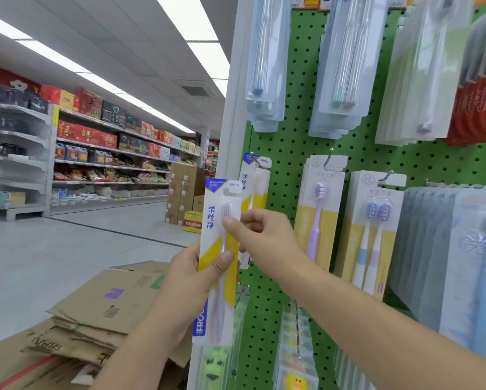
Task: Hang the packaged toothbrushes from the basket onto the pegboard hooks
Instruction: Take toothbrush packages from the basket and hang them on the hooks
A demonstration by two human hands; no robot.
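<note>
While the left hand [192, 280] grips the lower half of a toothbrush pack [218, 257], thumb across its front, the right hand [260, 235] pinches the pack near the brush head. The pack is held upright just left of the green pegboard [289, 142], below and in front of a hook [253, 158] carrying a matching pack [257, 190]. Both cards read "FROG"; the held one also reads "柔丝净".
</note>
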